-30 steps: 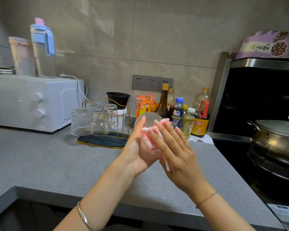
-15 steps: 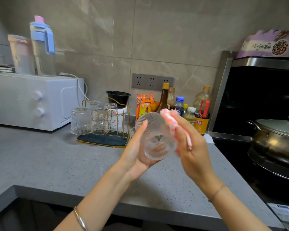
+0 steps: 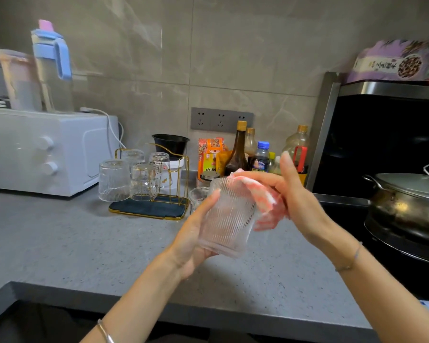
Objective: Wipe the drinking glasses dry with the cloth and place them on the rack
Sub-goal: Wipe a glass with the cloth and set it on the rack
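Left grip (image 3: 193, 241) wraps the ribbed glass (image 3: 229, 219), right grip (image 3: 300, 204) holds pink cloth (image 3: 265, 203) on its rim; I should turn it slowly.

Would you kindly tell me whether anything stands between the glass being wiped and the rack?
Yes: another clear glass stands on the counter just right of the rack, directly between it and the ribbed glass held in the left hand.

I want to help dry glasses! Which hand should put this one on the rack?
Left, probably. The left hand grips the ribbed glass, and the gold rack stands on its side. The right hand holds the pink cloth.
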`<state>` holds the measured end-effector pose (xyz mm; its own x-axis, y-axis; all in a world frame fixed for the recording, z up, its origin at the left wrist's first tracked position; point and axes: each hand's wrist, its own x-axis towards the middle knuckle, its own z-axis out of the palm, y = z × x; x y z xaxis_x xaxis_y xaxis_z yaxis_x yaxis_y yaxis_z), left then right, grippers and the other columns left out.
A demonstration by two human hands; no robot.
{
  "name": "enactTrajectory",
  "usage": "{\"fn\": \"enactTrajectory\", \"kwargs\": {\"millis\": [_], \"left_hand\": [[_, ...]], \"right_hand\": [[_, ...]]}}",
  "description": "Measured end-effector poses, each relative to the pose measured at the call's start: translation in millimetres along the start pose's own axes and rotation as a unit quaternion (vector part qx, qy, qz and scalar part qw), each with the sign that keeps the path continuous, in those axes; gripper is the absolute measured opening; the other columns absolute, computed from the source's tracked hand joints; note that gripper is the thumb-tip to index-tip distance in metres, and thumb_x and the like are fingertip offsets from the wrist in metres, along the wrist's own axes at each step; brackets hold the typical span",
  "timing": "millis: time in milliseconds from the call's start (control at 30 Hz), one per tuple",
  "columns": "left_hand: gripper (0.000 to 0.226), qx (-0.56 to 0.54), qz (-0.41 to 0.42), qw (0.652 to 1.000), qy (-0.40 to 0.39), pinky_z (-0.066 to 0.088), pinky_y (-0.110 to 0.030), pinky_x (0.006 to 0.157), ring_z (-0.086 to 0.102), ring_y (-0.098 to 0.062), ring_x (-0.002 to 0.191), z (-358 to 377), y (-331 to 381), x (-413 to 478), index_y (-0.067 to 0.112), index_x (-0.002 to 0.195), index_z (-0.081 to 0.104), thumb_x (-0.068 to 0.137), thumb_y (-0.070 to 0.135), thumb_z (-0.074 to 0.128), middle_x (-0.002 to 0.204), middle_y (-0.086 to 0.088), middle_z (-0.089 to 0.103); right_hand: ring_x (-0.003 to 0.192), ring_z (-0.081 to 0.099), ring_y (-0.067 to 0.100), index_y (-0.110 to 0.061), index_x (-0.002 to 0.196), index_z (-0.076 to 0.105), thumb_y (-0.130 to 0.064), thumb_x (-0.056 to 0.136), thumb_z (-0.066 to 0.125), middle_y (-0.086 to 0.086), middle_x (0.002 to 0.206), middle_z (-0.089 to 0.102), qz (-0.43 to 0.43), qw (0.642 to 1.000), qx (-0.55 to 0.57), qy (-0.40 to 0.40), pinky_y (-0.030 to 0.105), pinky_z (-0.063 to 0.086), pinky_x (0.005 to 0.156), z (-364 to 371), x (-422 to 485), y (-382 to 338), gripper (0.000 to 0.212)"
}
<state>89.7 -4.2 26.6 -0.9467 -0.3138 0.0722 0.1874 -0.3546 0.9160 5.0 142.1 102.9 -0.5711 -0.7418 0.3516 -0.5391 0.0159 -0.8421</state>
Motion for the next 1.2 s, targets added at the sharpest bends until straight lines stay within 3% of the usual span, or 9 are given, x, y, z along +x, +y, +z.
{"fn": "enactTrajectory", "kwargs": {"millis": [167,367,600,700,833,967,1067,1133,1200], "left_hand": [[0.051,-0.015,-0.033,0.999,-0.036,0.049,-0.041,0.082,0.064,-0.026,0.086,-0.3,2.0,-6.1,0.018,0.099,0.077,0.079,0.061,0.058,0.102,-0.014,0.07],[0.07,-0.033,-0.089,0.992,-0.08,0.052,-0.045,0.087,0.062,-0.033,0.104,3.3,1.2,-6.8,0.013,0.121,0.067,0.072,0.064,0.064,0.124,-0.02,0.063],[0.102,0.103,-0.072,0.988,-0.093,0.058,-0.044,0.082,0.068,-0.027,0.106,-0.1,16.0,-6.0,0.024,0.124,0.06,0.035,0.066,0.086,0.119,-0.008,0.069],[0.103,0.228,-0.005,0.971,-0.069,0.058,-0.03,0.081,0.066,-0.013,0.107,6.8,16.6,-8.0,0.032,0.136,0.042,0.047,0.061,0.084,0.125,0.003,0.061],[0.077,0.271,0.061,0.96,-0.039,0.056,-0.021,0.071,0.064,-0.009,0.102,10.4,15.1,-7.7,0.033,0.131,0.047,0.062,0.048,0.078,0.118,0.008,0.063],[0.087,0.192,0.044,0.977,-0.082,0.059,-0.035,0.078,0.068,-0.018,0.103,6.0,19.4,-14.1,0.025,0.128,0.055,0.051,0.052,0.086,0.117,-0.003,0.069],[0.091,0.007,-0.047,0.985,-0.166,0.06,-0.034,0.065,0.07,-0.033,0.09,5.3,17.6,-14.3,0.014,0.123,0.06,0.045,0.05,0.092,0.109,-0.014,0.071],[0.085,-0.164,-0.128,0.945,-0.251,0.061,-0.037,0.061,0.068,-0.039,0.083,7.0,14.6,-14.4,0.006,0.127,0.059,0.058,0.044,0.089,0.112,-0.022,0.065],[0.085,-0.229,-0.159,0.914,-0.295,0.061,-0.04,0.064,0.067,-0.039,0.084,7.6,11.1,-12.1,0.006,0.136,0.05,0.068,0.045,0.084,0.119,-0.024,0.056]], "right_hand": [[0.061,0.062,-0.002,-0.013,0.09,0.067,-0.05,0.085,0.041,-0.011,0.074,0.067,-0.08,0.994,-0.071,-0.021,0.01,0.048,0.056,5.8,-0.1,2.3,0.045],[0.058,0.064,0.017,0.002,0.077,0.068,-0.027,0.081,0.069,0.013,0.067,0.069,-0.098,0.989,0.032,0.108,0.021,0.05,0.052,23.2,1.5,19.5,0.03],[0.045,0.059,0.01,0.0,0.07,0.065,-0.016,0.085,0.068,0.003,0.054,0.064,-0.09,0.985,0.049,0.135,0.018,0.046,0.043,18.3,6.1,20.0,0.022],[0.046,0.058,0.006,-0.008,0.064,0.064,-0.018,0.085,0.069,0.002,0.055,0.062,-0.124,0.974,0.002,0.19,0.017,0.044,0.043,17.6,10.1,19.6,0.023],[0.058,0.062,0.008,-0.022,0.065,0.063,-0.024,0.085,0.069,-0.006,0.061,0.064,-0.161,0.964,-0.042,0.208,0.018,0.047,0.047,18.2,11.3,15.8,0.02],[0.056,0.058,0.009,-0.006,0.07,0.065,-0.033,0.085,0.067,0.004,0.063,0.061,-0.196,0.962,-0.017,0.187,0.02,0.045,0.05,15.6,7.0,14.3,0.032],[0.054,0.056,0.004,-0.007,0.068,0.064,-0.035,0.084,0.062,-0.001,0.057,0.06,-0.227,0.96,0.054,0.158,0.014,0.043,0.052,11.1,3.3,13.9,0.033],[0.056,0.057,0.001,-0.016,0.068,0.063,-0.035,0.082,0.059,-0.011,0.059,0.061,-0.23,0.955,0.098,0.158,0.012,0.045,0.055,10.3,3.5,13.9,0.024],[0.06,0.061,0.003,-0.014,0.072,0.066,-0.038,0.079,0.06,-0.009,0.062,0.064,-0.219,0.954,0.116,0.17,0.015,0.048,0.056,9.7,5.5,16.5,0.025]]}}
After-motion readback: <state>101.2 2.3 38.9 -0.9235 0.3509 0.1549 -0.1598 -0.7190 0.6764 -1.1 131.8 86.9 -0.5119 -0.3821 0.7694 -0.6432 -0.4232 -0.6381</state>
